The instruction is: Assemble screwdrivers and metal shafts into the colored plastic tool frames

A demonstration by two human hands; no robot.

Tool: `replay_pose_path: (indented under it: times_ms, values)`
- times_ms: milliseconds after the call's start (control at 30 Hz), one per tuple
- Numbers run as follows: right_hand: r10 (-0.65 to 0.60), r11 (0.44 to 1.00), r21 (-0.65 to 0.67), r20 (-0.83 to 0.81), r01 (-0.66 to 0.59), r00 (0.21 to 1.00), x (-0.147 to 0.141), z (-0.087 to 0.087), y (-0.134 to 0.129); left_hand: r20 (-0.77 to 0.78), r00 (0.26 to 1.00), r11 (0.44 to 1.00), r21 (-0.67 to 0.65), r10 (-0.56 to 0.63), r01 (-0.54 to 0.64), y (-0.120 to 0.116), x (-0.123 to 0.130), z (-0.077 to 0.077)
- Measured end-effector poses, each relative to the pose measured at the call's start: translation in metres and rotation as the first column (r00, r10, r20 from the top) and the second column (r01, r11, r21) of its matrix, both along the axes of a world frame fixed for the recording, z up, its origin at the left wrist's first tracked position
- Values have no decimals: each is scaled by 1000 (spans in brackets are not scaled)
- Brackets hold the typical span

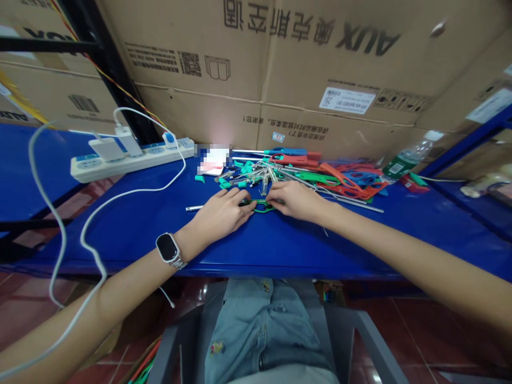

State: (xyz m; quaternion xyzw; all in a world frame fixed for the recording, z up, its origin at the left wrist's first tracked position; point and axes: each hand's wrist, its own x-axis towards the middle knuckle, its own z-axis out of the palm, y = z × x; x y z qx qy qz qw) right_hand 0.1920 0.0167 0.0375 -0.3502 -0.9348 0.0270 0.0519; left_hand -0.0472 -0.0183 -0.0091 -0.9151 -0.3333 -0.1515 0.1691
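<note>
Both hands meet at the middle of the blue table, over a green plastic handle that looks like part of a long-necked lighter. My left hand, with a watch at its wrist, has its fingers closed on the handle's left part. A thin metal tube sticks out to the left of that hand. My right hand pinches the handle's right end, and its fingertips hide what lies under them. Just beyond the fingers are small clear pieces and teal plastic bits.
Red handles, a green handle and metal rods lie piled behind my right hand. A plastic bottle leans at the right. A power strip with white cables is at the left. A large cardboard box stands behind the table.
</note>
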Motion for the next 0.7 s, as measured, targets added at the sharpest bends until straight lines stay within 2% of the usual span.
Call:
replay_pose_path:
  times_ms: [167,267,433,700]
  values:
    - [61,992,107,112,-73,992,4,-11,-21,36,999,1000,-29,-10,11,0,0,0]
    - [39,985,166,63,-49,997,7,-21,-31,28,1000,1000,-19,-10,11,0,-1,0]
    - [31,982,186,-73,-17,997,14,-33,-32,14,1000,1000,-11,-15,15,0,-1,1]
    - [-7,980,197,-43,16,999,12,-34,-33,-9,1000,1000,12,-6,6,-1,-1,2]
